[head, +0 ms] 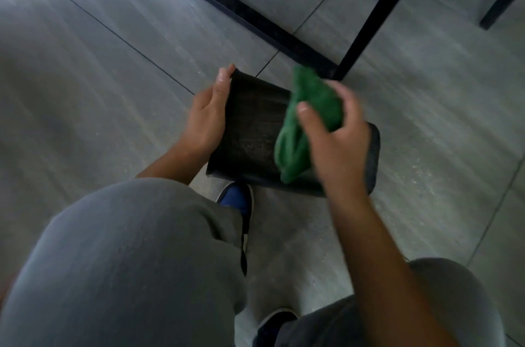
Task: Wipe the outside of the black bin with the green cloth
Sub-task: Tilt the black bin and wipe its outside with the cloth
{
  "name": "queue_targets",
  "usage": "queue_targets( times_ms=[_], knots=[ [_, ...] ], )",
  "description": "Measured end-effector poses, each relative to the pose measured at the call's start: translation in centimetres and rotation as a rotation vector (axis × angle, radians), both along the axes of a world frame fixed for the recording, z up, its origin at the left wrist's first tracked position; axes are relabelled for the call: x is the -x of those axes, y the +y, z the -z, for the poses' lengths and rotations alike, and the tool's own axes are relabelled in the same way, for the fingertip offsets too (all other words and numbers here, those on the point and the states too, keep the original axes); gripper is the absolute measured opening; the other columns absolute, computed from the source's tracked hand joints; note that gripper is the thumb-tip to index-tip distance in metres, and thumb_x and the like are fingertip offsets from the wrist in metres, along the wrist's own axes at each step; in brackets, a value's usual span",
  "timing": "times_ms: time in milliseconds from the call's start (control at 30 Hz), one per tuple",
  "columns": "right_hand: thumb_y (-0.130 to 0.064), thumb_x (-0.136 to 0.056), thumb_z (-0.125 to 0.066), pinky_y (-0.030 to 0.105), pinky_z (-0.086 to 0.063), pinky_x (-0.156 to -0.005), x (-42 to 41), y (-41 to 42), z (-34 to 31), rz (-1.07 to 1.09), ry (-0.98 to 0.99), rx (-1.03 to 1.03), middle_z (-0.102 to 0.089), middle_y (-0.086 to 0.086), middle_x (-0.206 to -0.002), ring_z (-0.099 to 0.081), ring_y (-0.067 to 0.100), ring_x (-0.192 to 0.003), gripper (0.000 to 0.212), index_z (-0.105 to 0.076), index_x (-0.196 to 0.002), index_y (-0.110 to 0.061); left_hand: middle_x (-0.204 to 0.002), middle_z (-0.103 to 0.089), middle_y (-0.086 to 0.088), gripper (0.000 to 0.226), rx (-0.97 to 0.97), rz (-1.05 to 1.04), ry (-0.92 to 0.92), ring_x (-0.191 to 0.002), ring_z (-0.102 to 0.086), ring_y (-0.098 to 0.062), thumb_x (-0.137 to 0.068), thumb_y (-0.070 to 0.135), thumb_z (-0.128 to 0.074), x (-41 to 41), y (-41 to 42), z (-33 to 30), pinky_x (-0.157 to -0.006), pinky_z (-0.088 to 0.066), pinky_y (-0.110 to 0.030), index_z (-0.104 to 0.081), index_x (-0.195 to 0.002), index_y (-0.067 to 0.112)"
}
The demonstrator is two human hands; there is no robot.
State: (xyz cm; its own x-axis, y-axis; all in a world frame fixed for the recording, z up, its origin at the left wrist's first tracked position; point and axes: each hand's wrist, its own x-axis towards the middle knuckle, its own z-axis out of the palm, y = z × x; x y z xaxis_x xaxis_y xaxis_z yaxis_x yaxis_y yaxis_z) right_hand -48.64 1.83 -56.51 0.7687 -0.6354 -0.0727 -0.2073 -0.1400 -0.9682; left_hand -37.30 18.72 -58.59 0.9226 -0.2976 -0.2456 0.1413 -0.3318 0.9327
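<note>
- black bin [252, 125] sits mid-frame, tipped on its side over the grey tiled floor [113, 43], with what looks like its base end pointing to about 4 o'clock
- green cloth [306, 119] is bunched on the bin's upper side wall, towards 3 o'clock; the blur there means I can't tell how firmly it's pressed on
- right hand [338, 133] has its fingers and thumb curled round the cloth, gripping it
- left hand [210, 114] lies flat on the bin's 9 o'clock end, fingers straight, bracing rather than grabbing
- risk: with only a flat palm steadying it, a hard swipe could roll or skid the bin off towards the black chair leg [369, 23] at 1 o'clock
- cloth is wadded up, so it probably skips patches
- blue shoe [235, 199] sits just under the bin at 6 o'clock, so a slip would land on it
</note>
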Motion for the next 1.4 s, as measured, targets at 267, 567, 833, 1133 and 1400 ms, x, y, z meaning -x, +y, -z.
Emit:
queue_targets(
  times_ms=[267, 567, 833, 1133, 1400],
  knots=[
    [-0.030, -0.095, -0.066, 0.040, -0.060, -0.082, 4.3, -8.3, 3.5, 0.324, -0.069, -0.499, -0.077, 0.005, -0.102, -0.074, 0.021, -0.094, 0.023, -0.073, -0.111, -0.015, -0.142, -0.053, 0.014, 0.056, -0.014, 0.017, -0.001, -0.120, -0.055, 0.002, -0.109, 0.056, -0.016, 0.0, -0.1, 0.0, -0.095, -0.041, -0.011, -0.046, -0.151, 0.035],
    [-0.033, -0.104, -0.050, 0.044, -0.042, -0.115, 6.2, -7.8, 5.9, 0.361, 0.148, 0.454, -0.051, -0.002, -0.152, -0.046, 0.014, -0.142, 0.040, -0.056, -0.143, -0.024, -0.139, -0.052, 0.016, 0.052, -0.054, 0.051, -0.049, -0.109, -0.053, 0.015, -0.110, 0.049, -0.028, 0.1, -0.1, -0.3, -0.093, -0.040, -0.007, -0.041, -0.155, 0.026],
    [-0.049, -0.100, -0.056, 0.041, -0.030, -0.113, 5.8, -5.3, 6.4, 0.196, 0.423, 0.653, -0.028, 0.013, -0.168, -0.031, 0.035, -0.152, 0.060, -0.046, -0.152, -0.019, -0.154, -0.050, -0.002, 0.050, -0.100, 0.098, -0.133, -0.140, -0.048, -0.016, -0.111, 0.042, -0.031, 0.2, 0.3, -0.2, -0.118, -0.039, -0.036, -0.039, -0.157, 0.024],
    [-0.015, -0.093, -0.059, 0.029, -0.036, -0.111, -1.1, 1.7, 3.9, 0.103, 0.194, 0.620, -0.055, 0.013, -0.151, -0.053, 0.030, -0.137, 0.043, -0.067, -0.135, -0.016, -0.150, -0.056, -0.008, 0.047, -0.082, 0.047, -0.065, -0.137, -0.054, -0.022, -0.112, 0.034, -0.035, -0.2, -0.5, -0.3, -0.117, -0.042, -0.041, -0.044, -0.154, 0.017],
    [-0.019, -0.093, -0.057, 0.039, -0.039, -0.116, 2.2, -0.7, 5.2, -0.010, 0.229, 0.688, -0.051, 0.010, -0.154, -0.049, 0.029, -0.140, 0.044, -0.065, -0.136, -0.019, -0.141, -0.058, 0.003, 0.044, -0.146, 0.081, -0.118, -0.119, -0.058, 0.000, -0.111, 0.027, -0.041, -0.8, 0.4, -0.4, -0.094, -0.044, -0.001, -0.045, -0.154, 0.018]
  ],
)
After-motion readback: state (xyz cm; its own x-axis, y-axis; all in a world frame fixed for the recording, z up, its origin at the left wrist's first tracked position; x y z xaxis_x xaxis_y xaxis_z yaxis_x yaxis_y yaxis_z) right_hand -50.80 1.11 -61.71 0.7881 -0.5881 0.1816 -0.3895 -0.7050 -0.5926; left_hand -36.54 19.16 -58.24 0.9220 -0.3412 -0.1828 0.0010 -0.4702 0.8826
